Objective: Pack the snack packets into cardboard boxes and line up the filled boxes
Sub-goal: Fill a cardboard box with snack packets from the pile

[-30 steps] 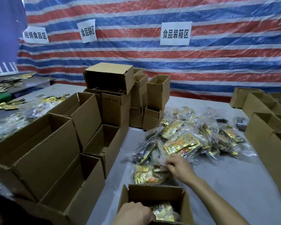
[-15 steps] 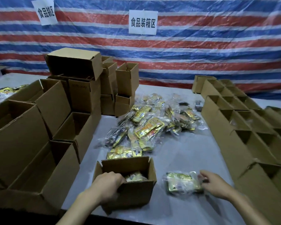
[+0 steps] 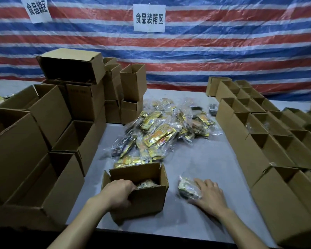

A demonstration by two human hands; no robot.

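Observation:
An open cardboard box (image 3: 147,200) stands at the table's near edge with a snack packet (image 3: 147,183) inside. My left hand (image 3: 118,192) grips the box's near wall, fingers curled over the rim. To the right of the box, a clear-wrapped gold snack packet (image 3: 186,187) lies on the grey table. My right hand (image 3: 209,194) rests on it, fingers bent over its right side. A heap of gold and black snack packets (image 3: 160,133) lies mid-table beyond the box.
Empty open boxes are stacked at the left (image 3: 43,146) and back left (image 3: 74,69). Rows of open boxes (image 3: 269,144) line the right side. The grey table (image 3: 201,159) shows bare between heap and right rows. A striped tarp with paper signs (image 3: 149,17) hangs behind.
My right hand has slid the lone packet left, closer to the box, and now covers its right side. My left hand keeps its grip on the box rim.

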